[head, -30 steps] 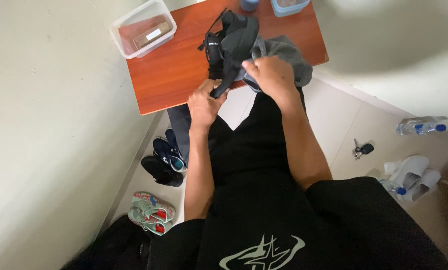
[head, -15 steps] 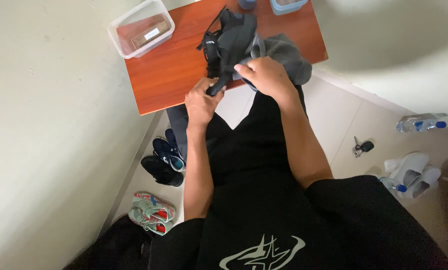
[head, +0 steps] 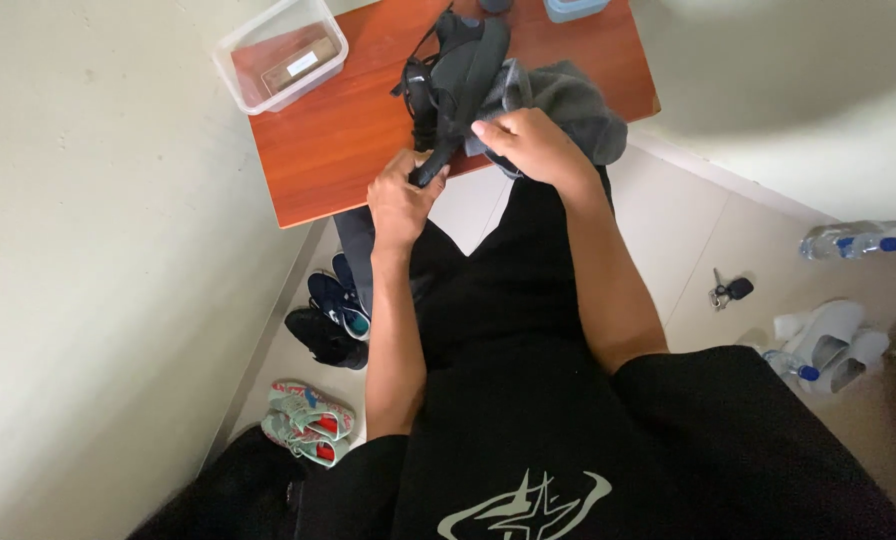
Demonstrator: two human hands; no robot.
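Dark strap bundle (head: 458, 70) ran off frame at 12 o'clock. Left hand (head: 400, 195) clamped its strap end; right hand (head: 533, 150) gripped grey cloth (head: 578, 105) overhanging tabletop (head: 338, 150) edge.

Arms: we reach both bare forearms forward and down, elbows bent, wrists near each other | left hand (head: 400, 198): our fingers curled closed in a grip, thumb uppermost | right hand (head: 530, 146): knuckles up, fingers bent down and pinched closed, just beside the left.
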